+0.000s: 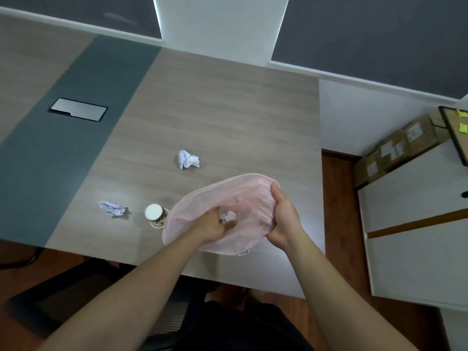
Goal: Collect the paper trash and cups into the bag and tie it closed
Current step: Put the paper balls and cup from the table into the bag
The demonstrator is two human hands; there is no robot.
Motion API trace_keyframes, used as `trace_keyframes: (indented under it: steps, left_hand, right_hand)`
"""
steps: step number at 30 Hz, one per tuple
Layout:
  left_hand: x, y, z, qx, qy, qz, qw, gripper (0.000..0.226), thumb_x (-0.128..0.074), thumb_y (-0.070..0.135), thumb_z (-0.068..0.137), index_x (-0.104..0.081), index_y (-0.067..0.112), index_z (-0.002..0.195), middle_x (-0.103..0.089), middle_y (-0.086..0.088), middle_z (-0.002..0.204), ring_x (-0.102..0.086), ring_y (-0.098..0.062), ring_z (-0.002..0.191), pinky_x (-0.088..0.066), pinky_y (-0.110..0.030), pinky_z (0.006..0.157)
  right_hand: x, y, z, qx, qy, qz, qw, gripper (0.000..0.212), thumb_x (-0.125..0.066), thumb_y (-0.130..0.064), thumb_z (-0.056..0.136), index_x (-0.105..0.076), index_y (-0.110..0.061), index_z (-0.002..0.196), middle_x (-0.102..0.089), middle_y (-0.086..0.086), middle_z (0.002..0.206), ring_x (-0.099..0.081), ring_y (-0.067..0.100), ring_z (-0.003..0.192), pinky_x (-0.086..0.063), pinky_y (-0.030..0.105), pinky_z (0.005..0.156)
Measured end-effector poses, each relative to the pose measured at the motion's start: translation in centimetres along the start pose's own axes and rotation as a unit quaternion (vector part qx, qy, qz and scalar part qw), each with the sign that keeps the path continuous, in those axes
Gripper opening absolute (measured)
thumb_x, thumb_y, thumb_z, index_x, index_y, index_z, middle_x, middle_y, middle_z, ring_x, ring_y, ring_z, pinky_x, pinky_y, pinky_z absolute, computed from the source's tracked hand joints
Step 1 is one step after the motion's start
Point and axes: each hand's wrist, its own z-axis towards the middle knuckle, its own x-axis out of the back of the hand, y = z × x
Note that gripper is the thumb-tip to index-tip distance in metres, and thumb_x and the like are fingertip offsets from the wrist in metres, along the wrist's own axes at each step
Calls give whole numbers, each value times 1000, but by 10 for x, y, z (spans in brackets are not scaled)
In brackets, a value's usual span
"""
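A paper cup point(156, 215) stands just beside the bag's left edge, with one crumpled paper point(113, 208) further left and another point(188, 159) beyond, apart on the open bench point(228, 117). The thin pink bag point(228, 198) lies near the bench's front edge. My right hand point(285, 219) grips its rim; my left hand point(211, 225) reaches inside, fingers curled by a white scrap point(229, 216).

Thin translucent pink plastic bag point(235, 196) with a soft sheen, crumpled white paper balls point(188, 159), patterned paper cup point(155, 216), matt wood-grain table point(215, 117) with smooth grey strip, brushed metal cable hatch point(78, 109)
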Motion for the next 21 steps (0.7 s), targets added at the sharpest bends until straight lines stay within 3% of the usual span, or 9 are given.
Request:
trace_keyframes:
  steps: [2,4,6,8,11,13,15,19,21]
  left_hand:
    - [17,-5,-10,-17,-46,19,999,42,-60,60,106,-68,29,133,-71,5,134,-65,-25,127,-48,-31,97]
    - [36,-17,-17,-24,-68,14,997,31,-56,53,109,-77,30,110,-79,6,112,-71,-20,105,-54,-31,87]
    - [54,-29,-23,-8,-31,-90,995,25,-60,35,108,-80,23,98,-82,-4,96,-75,-19,78,-62,-37,76]
    - [71,-42,-31,5,84,-124,989,22,-62,22,104,-83,18,98,-81,-7,85,-71,-18,64,-61,-35,66]
    - [86,-68,-37,23,256,-41,966,23,-66,13,101,-80,11,120,-74,-14,112,-70,-30,102,-55,-38,95]
    - [90,-87,-38,53,230,22,971,44,-64,10,101,-67,15,145,-55,-18,143,-53,-38,132,-47,-42,111]
    - [87,-103,-41,89,170,83,978,58,-63,15,104,-53,26,160,-34,-15,163,-34,-41,148,-45,-50,117]
    - [74,-127,-43,75,134,131,980,52,-67,13,104,-58,24,154,-25,-12,170,-27,-40,152,-46,-52,116]
    - [69,-136,-43,64,156,157,973,51,-66,5,102,-61,21,149,-33,-12,162,-34,-39,145,-49,-49,112]
  right_hand:
    - [-1,8,0,11,36,-27,999,56,-68,-58,105,-78,-11,133,-82,16,126,-80,37,117,-62,56,105]
    - [-1,19,2,18,48,-40,998,48,-71,-55,104,-80,-15,128,-84,13,121,-82,34,110,-68,50,94]
    - [-5,29,0,16,54,-35,998,29,-71,-50,105,-89,-28,111,-86,10,116,-85,30,103,-70,42,76]
    - [-8,38,0,20,51,-23,998,30,-70,-47,107,-91,-39,86,-87,5,109,-86,26,94,-68,37,65]
    - [-14,48,-6,24,65,-32,997,21,-74,-42,105,-85,-25,107,-87,3,101,-86,21,82,-64,31,55]
    - [-15,57,-6,25,68,-48,996,27,-75,-43,105,-81,-19,115,-87,4,105,-86,20,85,-64,31,59]
    - [-16,66,-5,24,68,-55,996,32,-74,-44,105,-80,-17,121,-87,6,110,-86,22,91,-65,32,65]
    - [-14,77,-6,27,77,-54,995,39,-74,-46,105,-80,-14,126,-86,8,115,-85,27,102,-66,36,76]
    - [-13,79,-9,27,80,-56,995,39,-73,-47,105,-80,-15,125,-86,7,114,-85,25,98,-66,33,69]
